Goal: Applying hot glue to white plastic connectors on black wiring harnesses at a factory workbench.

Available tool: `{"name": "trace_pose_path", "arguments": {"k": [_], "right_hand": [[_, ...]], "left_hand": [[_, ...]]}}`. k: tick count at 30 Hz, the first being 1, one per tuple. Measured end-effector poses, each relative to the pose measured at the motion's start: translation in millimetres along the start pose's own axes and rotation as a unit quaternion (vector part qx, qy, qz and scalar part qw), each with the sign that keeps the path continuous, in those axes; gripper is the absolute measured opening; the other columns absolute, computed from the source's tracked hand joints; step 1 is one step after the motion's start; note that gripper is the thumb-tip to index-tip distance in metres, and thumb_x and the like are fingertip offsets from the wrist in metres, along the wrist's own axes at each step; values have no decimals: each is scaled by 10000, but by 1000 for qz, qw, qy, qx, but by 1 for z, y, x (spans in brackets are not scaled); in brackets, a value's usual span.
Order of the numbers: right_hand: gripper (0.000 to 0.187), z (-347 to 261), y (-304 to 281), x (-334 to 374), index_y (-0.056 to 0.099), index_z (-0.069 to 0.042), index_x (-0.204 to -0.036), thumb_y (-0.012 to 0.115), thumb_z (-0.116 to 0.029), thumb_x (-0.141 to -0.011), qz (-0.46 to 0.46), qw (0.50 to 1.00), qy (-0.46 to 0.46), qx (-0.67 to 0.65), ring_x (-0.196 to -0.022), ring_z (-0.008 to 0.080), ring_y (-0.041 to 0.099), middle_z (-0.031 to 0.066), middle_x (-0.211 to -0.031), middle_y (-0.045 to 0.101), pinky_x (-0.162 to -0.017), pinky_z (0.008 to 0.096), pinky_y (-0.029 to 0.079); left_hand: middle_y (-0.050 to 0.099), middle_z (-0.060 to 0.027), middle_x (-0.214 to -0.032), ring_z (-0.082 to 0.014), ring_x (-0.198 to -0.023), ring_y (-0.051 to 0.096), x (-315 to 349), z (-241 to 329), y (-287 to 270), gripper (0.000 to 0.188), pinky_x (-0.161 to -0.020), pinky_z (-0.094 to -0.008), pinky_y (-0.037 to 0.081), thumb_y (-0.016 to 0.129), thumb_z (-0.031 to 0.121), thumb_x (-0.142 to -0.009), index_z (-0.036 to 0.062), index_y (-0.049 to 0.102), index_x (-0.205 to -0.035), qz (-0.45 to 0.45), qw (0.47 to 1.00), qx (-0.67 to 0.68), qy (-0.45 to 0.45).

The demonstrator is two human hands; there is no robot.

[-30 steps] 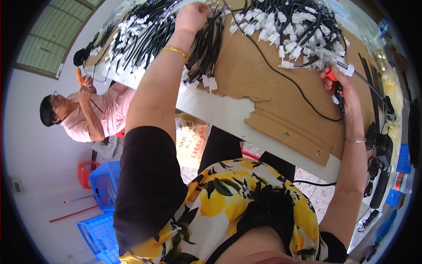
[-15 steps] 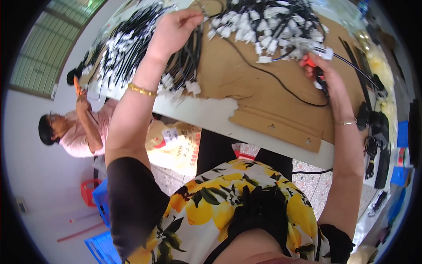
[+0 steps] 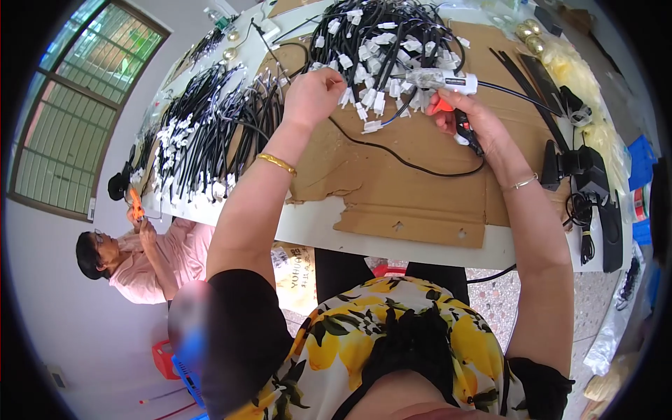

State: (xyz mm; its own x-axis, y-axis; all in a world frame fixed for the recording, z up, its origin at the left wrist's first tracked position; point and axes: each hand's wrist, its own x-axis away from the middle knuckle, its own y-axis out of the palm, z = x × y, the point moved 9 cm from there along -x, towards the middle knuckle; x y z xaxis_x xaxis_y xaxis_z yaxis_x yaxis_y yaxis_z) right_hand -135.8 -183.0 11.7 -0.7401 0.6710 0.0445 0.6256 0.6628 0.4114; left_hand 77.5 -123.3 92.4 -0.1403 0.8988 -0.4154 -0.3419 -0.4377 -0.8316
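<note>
My right hand point(image 3: 470, 120) grips a hot glue gun point(image 3: 460, 85) with a white barrel, orange trigger and black handle. A black rod runs out of its rear, and its nozzle end lies over a pile of black cables point(image 3: 381, 42) with white connectors. My left hand point(image 3: 315, 96) is raised at the left edge of this pile, its thumb and fingers pinched together. Whatever the pinch may hold is too small to make out. A thin black cord point(image 3: 399, 164) curves across the cardboard point(image 3: 413, 189) from below the gun's handle toward my left hand.
More black cables point(image 3: 203, 133) with white ends spread over the table's left side. Black power adapters point(image 3: 589, 171) and coiled cords lie at the right edge, beside yellowish plastic wrap point(image 3: 574, 77). A seated person point(image 3: 157, 252) at the far left holds an orange tool point(image 3: 136, 203).
The view has shifted, showing more of the window and the cable piles. My left hand has come right, nearer the glue gun and the middle pile. My right hand still grips the gun.
</note>
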Motion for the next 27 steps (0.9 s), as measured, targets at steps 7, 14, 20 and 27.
{"name": "trace_pose_path", "arguments": {"k": [7, 14, 20, 27], "right_hand": [[300, -1, 0, -2, 566, -47, -828, 621, -332, -755, -7, 1000, 5, 3, -554, 66, 530, 57, -751, 607, -494, 196, 421], [236, -1, -1, -2, 558, -39, -840, 551, -274, -813, 0, 1000, 6, 7, -553, 80, 523, 65, -763, 597, -472, 207, 405], [227, -4, 3, 3, 557, -43, -835, 545, -269, -815, 21, 999, 7, 32, -539, 87, 532, 71, -747, 605, -446, 200, 406], [229, -5, 2, 2, 549, -46, -851, 553, -271, -803, 9, 1000, 5, 21, -541, 93, 527, 79, -752, 605, -453, 214, 398]], "left_hand": [[594, -63, -636, -175, -573, 564, -7, 4, 18, 188, -549, -287, 440, 646, 212, -702, 37, 608, -763, -45, 997, -48, -32], [600, -97, -640, -175, -571, 570, -28, -13, -12, 190, -554, -277, 442, 610, 204, -746, 19, 613, -791, 80, 994, -18, -67], [615, -156, -806, -324, -781, 583, -40, -31, -19, 181, -700, -397, 462, 525, 194, -767, 81, 627, -865, 175, 978, -76, -78], [614, -164, -843, -310, -820, 586, -49, -66, -3, 315, -727, -387, 465, 528, 386, -764, 109, 653, -847, 24, 970, -94, -222]]}}
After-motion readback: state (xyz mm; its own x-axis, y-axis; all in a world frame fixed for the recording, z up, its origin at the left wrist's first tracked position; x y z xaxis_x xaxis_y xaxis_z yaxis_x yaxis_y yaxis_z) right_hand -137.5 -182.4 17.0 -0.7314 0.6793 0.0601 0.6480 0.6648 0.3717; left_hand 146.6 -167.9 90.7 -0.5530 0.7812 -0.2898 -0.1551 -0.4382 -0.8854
